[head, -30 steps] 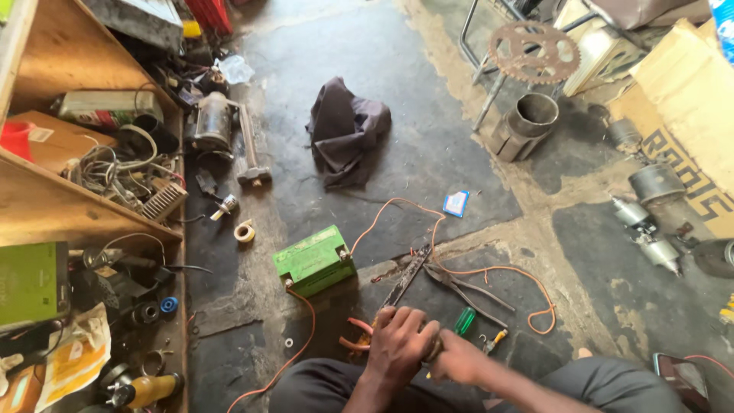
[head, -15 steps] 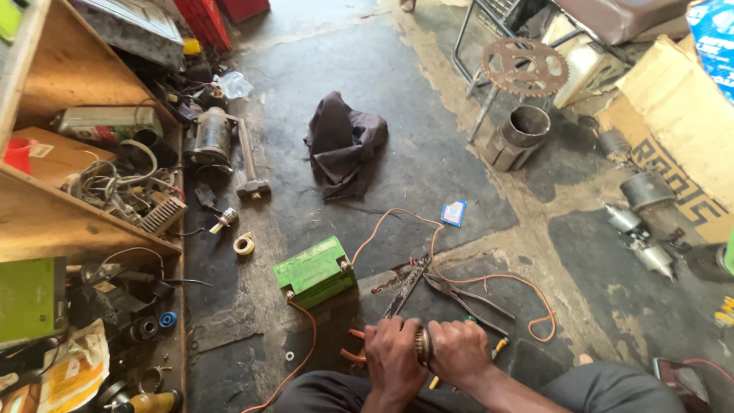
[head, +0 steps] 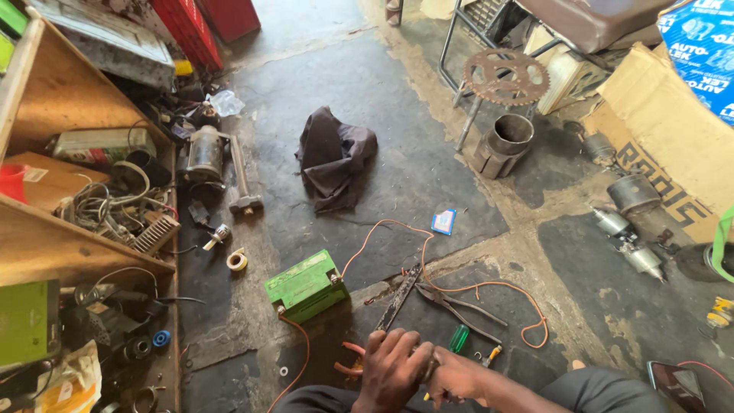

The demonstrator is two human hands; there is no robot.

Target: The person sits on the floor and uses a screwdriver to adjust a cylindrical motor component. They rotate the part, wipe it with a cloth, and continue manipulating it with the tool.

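My left hand and my right hand are pressed together low in the view, both closed around a small metal part that is mostly hidden by the fingers. Just beyond them on the concrete floor lie a green-handled screwdriver, a small yellow-handled screwdriver, dark pliers and a flat metal bar. Orange-handled pliers lie left of my left hand. A green battery sits further left, with an orange wire looping across the floor.
A dark cloth lies mid-floor beside a small blue packet. A wooden shelf full of parts and cables fills the left. A sprocket, a metal cylinder, starter motors and a cardboard box stand at right.
My right hand has closed in against my left, so both now grip the small part. The view has tilted forward and the hands sit lower in it.
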